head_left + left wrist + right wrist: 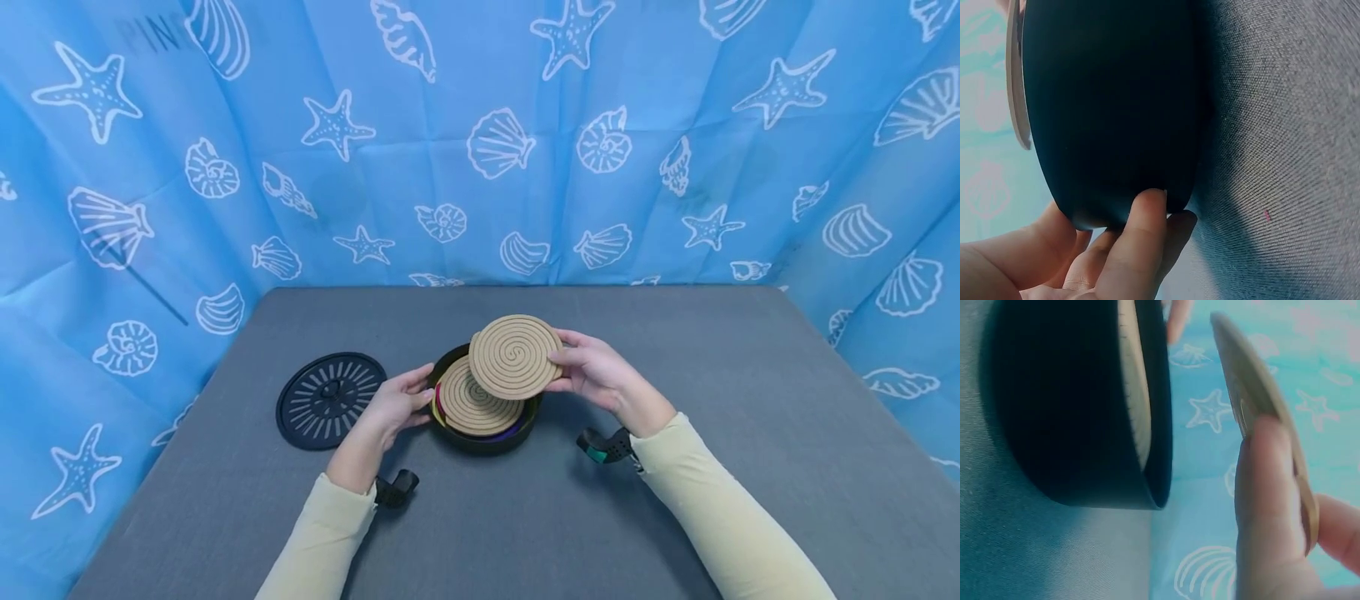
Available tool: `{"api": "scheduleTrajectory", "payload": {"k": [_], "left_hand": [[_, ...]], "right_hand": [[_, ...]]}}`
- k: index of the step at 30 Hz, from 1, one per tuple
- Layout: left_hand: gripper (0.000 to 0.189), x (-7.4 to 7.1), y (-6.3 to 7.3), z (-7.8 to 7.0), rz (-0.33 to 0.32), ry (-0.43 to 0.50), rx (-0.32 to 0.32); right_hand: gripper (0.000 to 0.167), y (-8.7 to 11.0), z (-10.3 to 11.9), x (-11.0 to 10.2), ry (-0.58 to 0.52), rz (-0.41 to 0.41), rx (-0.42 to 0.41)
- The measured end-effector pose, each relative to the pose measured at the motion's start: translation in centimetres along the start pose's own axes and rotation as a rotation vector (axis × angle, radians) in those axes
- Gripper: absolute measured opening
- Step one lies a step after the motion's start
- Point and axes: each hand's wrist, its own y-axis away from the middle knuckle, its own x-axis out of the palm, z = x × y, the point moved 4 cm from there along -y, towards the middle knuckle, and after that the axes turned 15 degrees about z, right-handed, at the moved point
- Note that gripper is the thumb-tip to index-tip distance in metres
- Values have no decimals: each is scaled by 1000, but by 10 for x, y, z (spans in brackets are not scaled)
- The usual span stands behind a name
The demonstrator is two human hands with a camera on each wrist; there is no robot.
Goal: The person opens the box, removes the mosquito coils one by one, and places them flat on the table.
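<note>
A tan spiral mosquito coil is held up by my right hand, tilted over a round black tin. The thumb lies on its face and the fingers are behind it; in the right wrist view the coil stands apart from the tin's rim. Inside the tin lies another tan spiral coil, partly covered by the raised one, with yellow, red and purple edges showing around it. At the tin's left side my left hand grips its wall, thumb at the rim and fingers against the outside.
A black slotted round lid with a small knob lies on the grey table, left of the tin. Behind the table hangs a blue curtain with white shells and starfish. Each wrist carries a small black camera mount.
</note>
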Motion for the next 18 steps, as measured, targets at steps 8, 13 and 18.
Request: {"api": "scheduleTrajectory", "payload": {"k": [8,13,18], "left_hand": [[50,0,-1,1,-8,-7,-4],[50,0,-2,1,-9,-6,-5],[50,0,-2,1,-7,-4,-5]], "right_hand": [[62,10,14,-10,-160,1,-100],[64,15,22,-20,-251,-38,-128],[64,16,27,-30,-332,-109,-136]]}}
